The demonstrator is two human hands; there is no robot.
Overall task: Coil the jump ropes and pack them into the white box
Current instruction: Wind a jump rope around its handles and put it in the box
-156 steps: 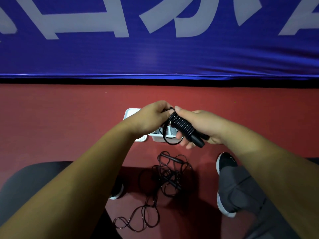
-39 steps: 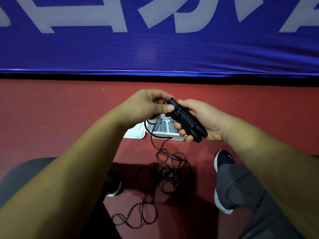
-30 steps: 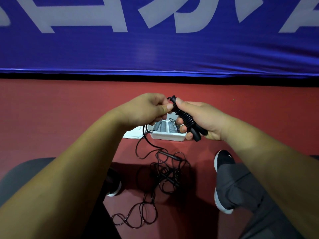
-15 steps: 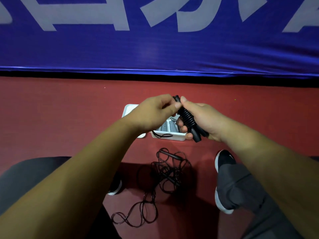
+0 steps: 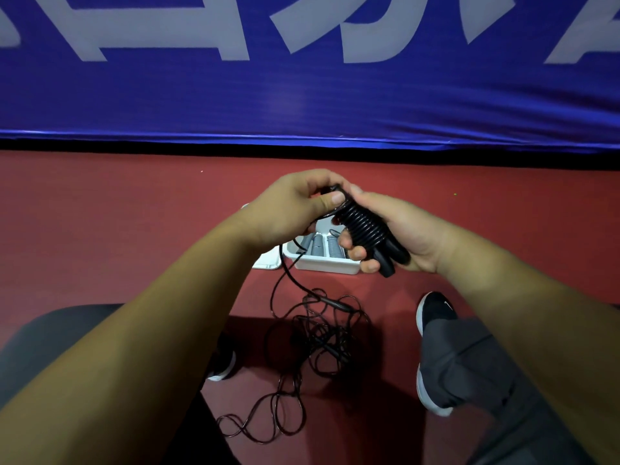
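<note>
My right hand grips the two black handles of a jump rope, with black cord wound tightly round them in many turns. My left hand pinches the cord at the top end of the handles. A loose length of cord hangs from it down to the floor. The white box stands open on the red floor just below my hands and holds several grey coiled ropes. A tangle of black rope lies on the floor between my feet.
The white lid lies beside the box on its left. A blue banner with white letters runs along the back of the red floor. My shoes and dark trouser legs flank the tangled rope.
My left hand has swung back and up to the top of the handles, laying more cord round them. The loose cord now hangs lower toward the floor than half a second ago.
</note>
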